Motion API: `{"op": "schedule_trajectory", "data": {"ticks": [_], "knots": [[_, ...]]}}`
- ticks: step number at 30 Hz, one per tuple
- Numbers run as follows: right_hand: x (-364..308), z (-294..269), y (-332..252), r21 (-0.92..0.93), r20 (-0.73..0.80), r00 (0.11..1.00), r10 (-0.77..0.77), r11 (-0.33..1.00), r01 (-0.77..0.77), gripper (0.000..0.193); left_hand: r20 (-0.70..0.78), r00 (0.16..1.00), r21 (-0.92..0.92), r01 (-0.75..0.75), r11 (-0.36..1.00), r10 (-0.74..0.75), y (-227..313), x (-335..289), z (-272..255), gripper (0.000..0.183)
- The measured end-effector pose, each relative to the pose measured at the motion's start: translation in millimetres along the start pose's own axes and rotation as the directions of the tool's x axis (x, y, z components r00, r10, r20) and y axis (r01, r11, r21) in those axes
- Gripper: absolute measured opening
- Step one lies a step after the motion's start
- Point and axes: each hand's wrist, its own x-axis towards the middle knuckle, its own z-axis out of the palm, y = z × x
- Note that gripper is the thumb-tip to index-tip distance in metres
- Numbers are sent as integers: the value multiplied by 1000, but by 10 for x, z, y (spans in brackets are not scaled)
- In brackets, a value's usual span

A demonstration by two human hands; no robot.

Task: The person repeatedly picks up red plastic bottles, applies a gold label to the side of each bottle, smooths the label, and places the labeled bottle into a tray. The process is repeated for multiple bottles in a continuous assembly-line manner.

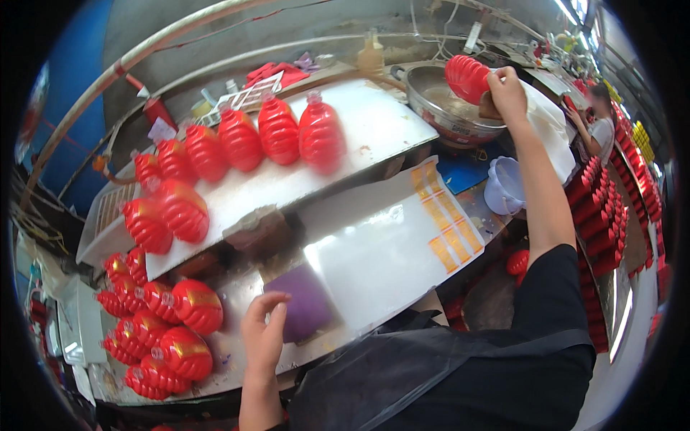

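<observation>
My right hand point(509, 95) is raised at the back right, its fingers closed on a red ribbed bottle-shaped plastic piece point(467, 77). That piece is tilted over a wide metal basin point(453, 128). Just below the fingers a brown patch point(489, 108) shows; I cannot make out what it is. Low at the front, my left hand point(263, 327) is empty, thumb and fingers apart, beside a purple square pad point(300, 305). Similar red pieces with clear necks, such as this one point(279, 131), stand in a row on the white raised board point(374, 111).
More red pieces point(198, 307) with gold marks are clustered at the left. A sheet of yellow-orange labels point(442, 215) lies in front of the board. A pale bucket point(504, 185) stands at the right, with stacked red goods point(600, 208) beyond and another person point(598, 126) near them.
</observation>
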Motion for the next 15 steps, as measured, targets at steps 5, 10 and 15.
{"op": "schedule_trajectory", "data": {"ticks": [5, 10, 15], "knots": [[-546, -479, -980, 240, 161, 921, -355, 919, 313, 25, 72, 906, 366, -413, 834, 417, 265, 116, 144, 28], [-1601, -426, -1853, 548, 533, 588, -608, 778, 307, 26, 175, 741, 578, -610, 542, 648, 491, 170, 375, 41], [-2553, -171, -2429, 732, 659, 142, -738, 674, 101, 32, 185, 649, 619, -660, 425, 738, 298, 109, 370, 68]]}}
